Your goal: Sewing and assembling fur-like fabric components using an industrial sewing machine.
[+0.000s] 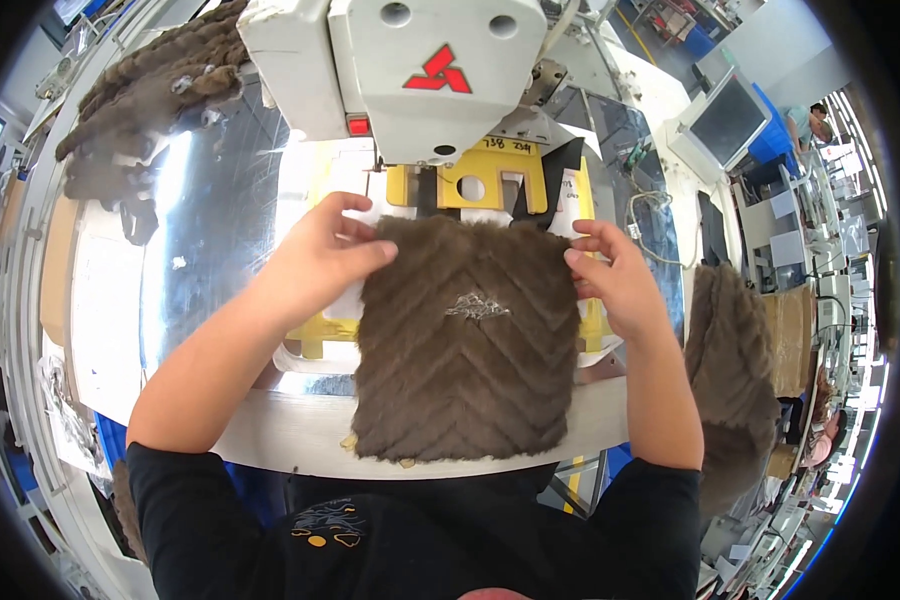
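A brown fur panel (460, 370) with a chevron pattern lies before me, its near end reaching over the table's front edge. At its middle is a small silvery patch (478, 306). My left hand (332, 250) is at the panel's far left corner, thumb tip on the fur and fingers spread apart. At the far right corner, my right hand (615, 272) touches the edge with thumb and forefinger, its bent fingers loosely apart. Just beyond the fur sits a yellow clamp plate (425, 187), under the white head of an industrial sewing machine (440, 110).
More brown fur pieces (160, 85) are heaped at the far left. Another fur piece (732, 370) hangs to my right. A screen (725, 120) stands at the back right, with a loose cable (645, 225) nearer. The table's curved front edge (280, 435) runs close to my body.
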Tool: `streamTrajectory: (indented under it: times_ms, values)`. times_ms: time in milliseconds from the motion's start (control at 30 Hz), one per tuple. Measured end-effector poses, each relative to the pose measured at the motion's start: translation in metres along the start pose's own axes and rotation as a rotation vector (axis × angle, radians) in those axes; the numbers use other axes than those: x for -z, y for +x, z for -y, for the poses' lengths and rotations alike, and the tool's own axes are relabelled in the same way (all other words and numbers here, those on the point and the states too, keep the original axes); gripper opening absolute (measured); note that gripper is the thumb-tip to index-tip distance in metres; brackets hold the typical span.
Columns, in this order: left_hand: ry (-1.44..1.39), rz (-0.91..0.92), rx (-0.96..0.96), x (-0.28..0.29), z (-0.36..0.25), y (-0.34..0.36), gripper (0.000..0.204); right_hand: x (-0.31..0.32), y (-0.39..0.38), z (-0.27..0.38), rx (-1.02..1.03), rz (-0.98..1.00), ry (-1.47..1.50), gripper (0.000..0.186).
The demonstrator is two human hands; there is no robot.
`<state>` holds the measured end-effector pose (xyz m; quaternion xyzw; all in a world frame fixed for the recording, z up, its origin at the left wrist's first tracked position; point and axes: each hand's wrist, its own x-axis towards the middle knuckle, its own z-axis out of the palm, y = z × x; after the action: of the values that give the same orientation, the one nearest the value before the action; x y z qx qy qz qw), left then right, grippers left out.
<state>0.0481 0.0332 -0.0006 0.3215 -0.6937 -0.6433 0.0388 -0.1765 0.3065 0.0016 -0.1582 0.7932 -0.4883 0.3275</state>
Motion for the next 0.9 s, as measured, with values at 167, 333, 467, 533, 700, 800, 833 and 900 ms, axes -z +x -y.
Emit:
streamTrajectory:
  times_ms: [167, 333, 467, 533, 700, 800, 833, 900]
  values:
    - [0.171, 0.058, 0.104, -0.005, -0.008, -0.008, 0.059, -0.007, 0.0, -0.015, 0.107, 0.053, 0.174, 0.052]
    - [0.411, 0.032, 0.018, -0.006, 0.007, -0.018, 0.036, -0.007, -0.016, -0.004, 0.005, 0.083, -0.226, 0.053]
    - [0.555, 0.08, 0.024, -0.018, -0.002, -0.022, 0.032, -0.012, -0.029, 0.003, 0.019, 0.018, -0.348, 0.05]
    - [0.658, 0.065, -0.11, -0.022, -0.003, -0.023, 0.026, -0.011, -0.025, -0.003, 0.045, -0.008, -0.376, 0.047]
    - [0.561, 0.06, -0.338, -0.024, 0.011, -0.023, 0.02, -0.015, -0.017, -0.013, 0.15, -0.105, -0.38, 0.038]
    - [0.293, 0.109, -0.222, -0.024, 0.01, -0.023, 0.016, -0.017, -0.016, -0.013, 0.195, -0.162, -0.445, 0.031]
    - [0.103, 0.161, -0.068, -0.024, 0.009, -0.025, 0.015, -0.018, -0.018, -0.011, 0.189, -0.186, -0.464, 0.029]
    - [0.055, 0.144, -0.1, -0.03, 0.025, -0.019, 0.015, -0.018, -0.019, -0.011, 0.187, -0.207, -0.484, 0.027]
